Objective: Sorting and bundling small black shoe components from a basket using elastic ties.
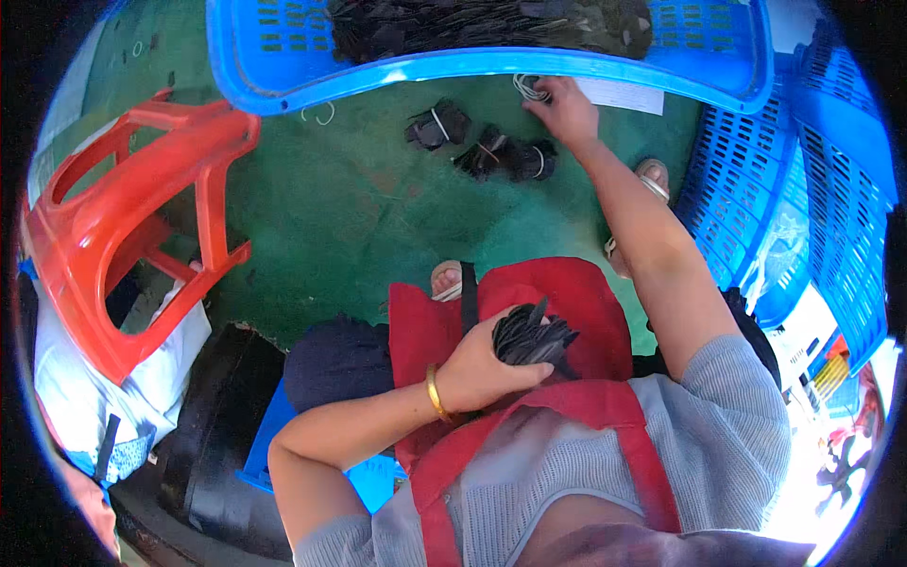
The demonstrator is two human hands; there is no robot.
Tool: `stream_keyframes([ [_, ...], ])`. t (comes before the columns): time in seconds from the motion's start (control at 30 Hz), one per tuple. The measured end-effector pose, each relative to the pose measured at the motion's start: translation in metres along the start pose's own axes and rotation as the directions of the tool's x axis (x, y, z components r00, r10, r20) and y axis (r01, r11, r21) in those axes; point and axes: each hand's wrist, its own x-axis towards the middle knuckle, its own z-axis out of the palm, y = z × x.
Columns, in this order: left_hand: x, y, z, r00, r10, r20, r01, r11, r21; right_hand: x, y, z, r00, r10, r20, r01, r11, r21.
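My left hand [491,373], with a gold bangle at the wrist, is closed round a bundle of thin black strips [534,338] in front of the red apron [557,293]. My right arm stretches forward to the floor. There the fingers of my right hand [572,111] pinch at a small heap of thin white bands [529,87], just under the rim of a blue basket. Left of this hand, two banded black bundles lie on the green floor: one bundle [439,125] alone, and a longer dark clump [510,156] that may be more than one.
A blue basket [416,74] full of black strips stands ahead. An orange-red plastic stool [156,189] is at the left, beside a white bag [71,359]. Blue perforated baskets [746,180] line the right. A white paper sheet [624,96] lies partly under the front basket.
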Motion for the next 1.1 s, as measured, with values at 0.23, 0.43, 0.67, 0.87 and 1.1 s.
stream_keyframes([
  [0.23,0.005,0.0,0.001,0.999,-0.033,0.022,0.031,0.994,0.102,-0.002,0.035,-0.011,0.973,-0.227,0.039,0.216,0.957,0.193],
  [0.43,0.048,0.019,-0.013,0.92,0.357,0.164,-0.343,0.524,0.779,-0.001,0.048,-0.029,0.904,0.201,0.378,-0.376,0.794,0.477],
  [0.67,0.247,0.097,-0.048,0.974,0.221,-0.057,0.091,-0.143,0.986,0.011,0.056,-0.034,0.879,0.208,0.429,-0.418,0.769,0.484],
  [0.87,0.296,0.088,-0.062,0.976,0.196,-0.099,0.164,-0.35,0.922,0.004,0.058,-0.043,0.875,0.276,0.397,-0.482,0.425,0.767],
  [1.1,0.298,0.092,-0.052,0.982,0.178,-0.068,0.143,-0.455,0.879,0.007,0.123,-0.084,0.966,0.054,0.252,-0.202,-0.448,0.871],
])
